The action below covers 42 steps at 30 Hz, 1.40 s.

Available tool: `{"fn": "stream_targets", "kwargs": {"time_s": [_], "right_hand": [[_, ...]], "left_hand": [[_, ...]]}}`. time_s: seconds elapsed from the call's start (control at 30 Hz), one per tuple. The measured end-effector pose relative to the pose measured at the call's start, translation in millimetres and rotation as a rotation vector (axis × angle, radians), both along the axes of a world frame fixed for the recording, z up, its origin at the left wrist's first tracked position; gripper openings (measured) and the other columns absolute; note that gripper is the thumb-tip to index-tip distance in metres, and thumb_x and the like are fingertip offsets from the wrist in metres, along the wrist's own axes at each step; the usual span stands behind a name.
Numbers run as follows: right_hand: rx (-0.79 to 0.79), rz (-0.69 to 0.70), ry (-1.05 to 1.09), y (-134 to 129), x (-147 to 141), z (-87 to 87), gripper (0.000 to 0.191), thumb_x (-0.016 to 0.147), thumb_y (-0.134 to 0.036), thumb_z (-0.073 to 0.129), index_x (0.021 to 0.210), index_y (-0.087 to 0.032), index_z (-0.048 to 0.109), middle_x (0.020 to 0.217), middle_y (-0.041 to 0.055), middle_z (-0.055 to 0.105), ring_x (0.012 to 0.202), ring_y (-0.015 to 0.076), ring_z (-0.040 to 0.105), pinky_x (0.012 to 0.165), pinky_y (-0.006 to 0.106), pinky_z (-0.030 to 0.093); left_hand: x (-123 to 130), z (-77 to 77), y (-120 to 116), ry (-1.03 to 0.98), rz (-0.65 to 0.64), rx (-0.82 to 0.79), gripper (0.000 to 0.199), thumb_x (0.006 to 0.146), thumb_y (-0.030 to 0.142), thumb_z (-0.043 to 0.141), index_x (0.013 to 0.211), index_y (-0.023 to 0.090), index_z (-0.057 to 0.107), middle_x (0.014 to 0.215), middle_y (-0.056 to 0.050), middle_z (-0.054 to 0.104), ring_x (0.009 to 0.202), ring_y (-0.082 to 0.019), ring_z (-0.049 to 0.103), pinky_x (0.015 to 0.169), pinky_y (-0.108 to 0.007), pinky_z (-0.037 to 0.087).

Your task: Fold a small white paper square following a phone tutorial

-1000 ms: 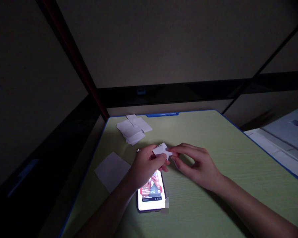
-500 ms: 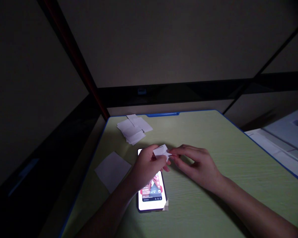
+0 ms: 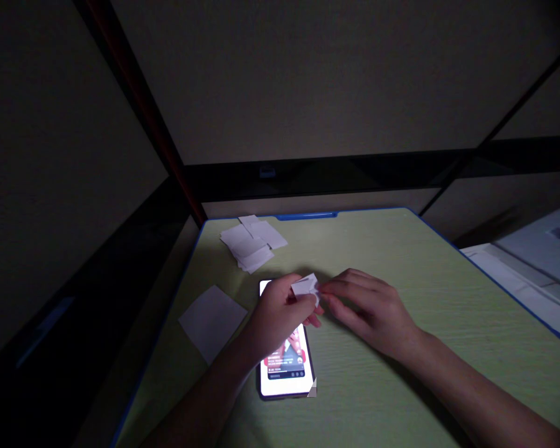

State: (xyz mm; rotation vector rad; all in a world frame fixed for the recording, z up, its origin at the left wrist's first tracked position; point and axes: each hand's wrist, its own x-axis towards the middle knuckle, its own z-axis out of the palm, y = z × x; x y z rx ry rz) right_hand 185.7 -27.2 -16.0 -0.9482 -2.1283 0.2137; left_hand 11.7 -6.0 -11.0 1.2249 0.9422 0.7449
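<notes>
My left hand pinches a small folded white paper between thumb and fingers, above the upper part of a lit phone. The thumb lies over the paper's near side. From the right, my right hand has its thumb and index fingertips closed at the paper's right edge. The phone lies flat and shows a picture with lines of text; my left hand covers part of it. A loose white sheet lies left of the phone.
Several white papers overlap in a pile at the table's back left. The green table has a blue edge, with a blue strip at the back. Dark panels stand behind it; a pale surface is at the right.
The folded paper and the fingers of my left hand have shifted slightly to the right. My right hand's fingers have bent in a little at the paper's edge.
</notes>
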Motion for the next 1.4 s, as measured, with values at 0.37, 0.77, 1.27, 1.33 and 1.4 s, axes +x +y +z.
{"fn": "stream_targets", "kwargs": {"time_s": [0.37,0.77,1.27,1.33,1.4], "right_hand": [[-0.013,-0.072,-0.087,1,-3,-3.9,0.011,0.091,-0.018,0.048,0.088,-0.016,0.059,0.079,0.0062,0.062,0.073,0.0178,0.053,0.066,0.032,0.045],[-0.037,-0.146,-0.023,-1,-8,-5.4,0.012,0.090,-0.020,0.048,0.091,-0.017,0.059,0.079,0.0063,0.062,0.072,0.0190,0.056,0.065,0.033,0.046],[0.085,-0.084,-0.155,2,-2,-1.5,0.011,0.086,-0.019,0.053,0.085,-0.016,0.064,0.084,0.0090,0.064,0.077,0.0203,0.058,0.065,0.035,0.049],[0.076,-0.098,-0.185,2,-3,-1.7,0.012,0.086,-0.019,0.052,0.083,-0.016,0.063,0.085,0.0100,0.064,0.078,0.0208,0.057,0.065,0.035,0.050],[0.069,-0.118,-0.210,2,-4,-1.6,0.012,0.085,-0.020,0.052,0.082,-0.015,0.063,0.086,0.0109,0.063,0.078,0.0215,0.057,0.066,0.036,0.050]], "left_hand": [[1,-1.9,-1,-0.008,-0.008,0.040,0.003,0.074,0.015,0.055,0.075,0.013,0.058,0.065,-0.001,0.064,0.057,-0.012,0.063,0.055,-0.021,0.047],[5,-2.7,-2,0.018,0.048,0.084,0.004,0.075,0.014,0.056,0.071,0.014,0.058,0.061,0.001,0.062,0.060,-0.013,0.064,0.054,-0.020,0.046],[3,-15.4,-2,0.094,0.001,0.145,0.005,0.076,0.017,0.053,0.071,0.015,0.055,0.062,0.001,0.058,0.060,-0.012,0.057,0.054,-0.021,0.041],[3,-17.3,-2,0.126,0.001,0.192,0.006,0.076,0.017,0.052,0.071,0.015,0.054,0.062,0.002,0.056,0.059,-0.011,0.054,0.052,-0.021,0.039],[3,-18.2,-3,0.167,0.005,0.225,0.007,0.077,0.018,0.051,0.071,0.015,0.054,0.062,0.002,0.055,0.060,-0.011,0.053,0.053,-0.021,0.038]]}}
